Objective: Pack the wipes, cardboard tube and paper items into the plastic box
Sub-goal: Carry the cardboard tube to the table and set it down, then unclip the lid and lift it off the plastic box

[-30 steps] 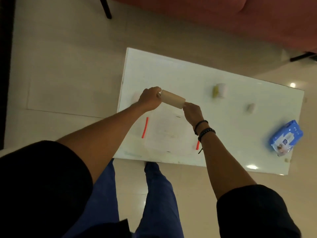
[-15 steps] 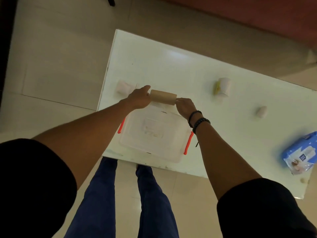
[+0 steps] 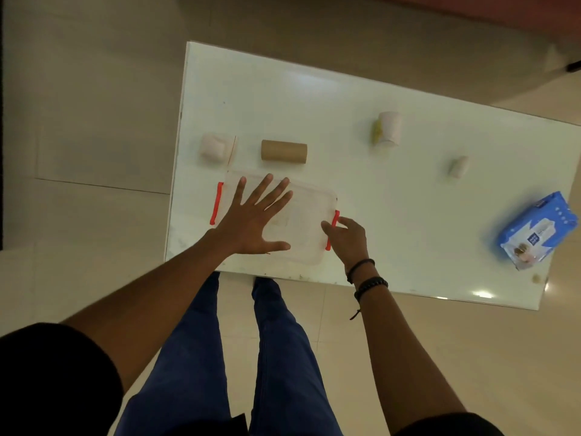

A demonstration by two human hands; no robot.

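A clear plastic box (image 3: 306, 229) with its lid on and red side latches sits at the table's near left edge. My left hand (image 3: 254, 220) lies flat and spread on the lid. My right hand (image 3: 347, 237) curls its fingers around the right red latch (image 3: 332, 229). The brown cardboard tube (image 3: 284, 151) lies on its side just beyond the box, free of both hands. A pale folded paper wad (image 3: 214, 150) sits left of the tube. A paper roll (image 3: 388, 129) and a small paper roll (image 3: 459, 166) stand further right. The blue wipes pack (image 3: 539, 229) lies at the far right.
The white table (image 3: 393, 215) stands on a beige tiled floor. My legs in blue trousers are below the near edge. A reddish sofa edge crosses the top right corner.
Both hands let go of the cardboard tube, which now lies on the table beyond the box. My left hand dropped flat onto the lid and my right hand moved to the right latch.
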